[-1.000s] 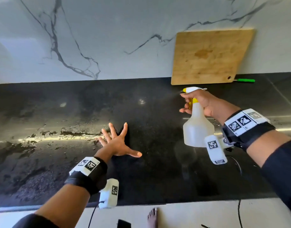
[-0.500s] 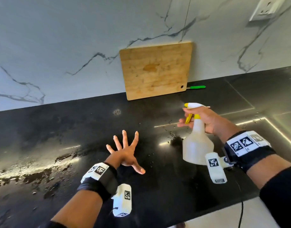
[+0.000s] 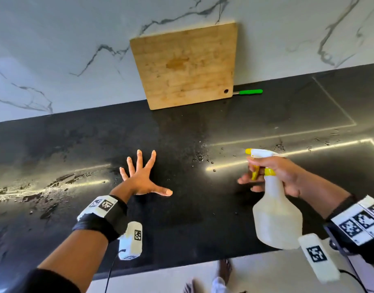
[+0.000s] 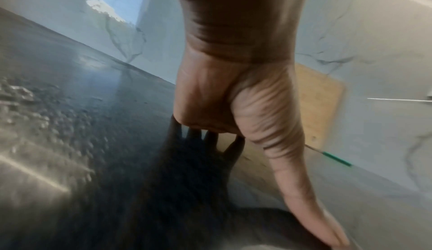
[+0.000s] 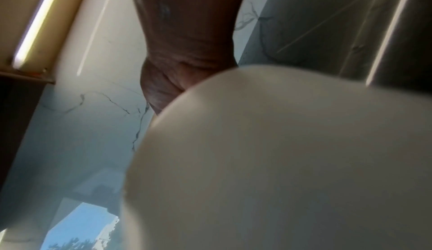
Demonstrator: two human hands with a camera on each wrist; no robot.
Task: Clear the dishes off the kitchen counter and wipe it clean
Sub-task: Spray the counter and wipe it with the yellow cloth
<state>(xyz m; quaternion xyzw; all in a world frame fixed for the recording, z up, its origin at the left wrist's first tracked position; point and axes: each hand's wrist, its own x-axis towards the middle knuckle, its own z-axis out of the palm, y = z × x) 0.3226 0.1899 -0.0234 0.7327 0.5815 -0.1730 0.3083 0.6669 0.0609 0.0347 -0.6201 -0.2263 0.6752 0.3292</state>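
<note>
Gripping a translucent white spray bottle with yellow trigger [image 3: 276, 218] at lower right of frame, right hand [image 3: 275, 176] holds it above the glossy black stone counter [image 3: 203, 208]; left hand [image 3: 142, 180] at centre, fingers splayed flat on the wet counter

Bright daylight; strip-light glare streaks the wet counter [image 3: 203, 127] beyond the fingertips; both wrist views blurred, edges bowed.

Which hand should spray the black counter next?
Right, probably. The right hand already grips the white spray bottle with the yellow trigger, fingers at the trigger. The left hand is spread flat on the black stone counter, holding nothing.
</note>
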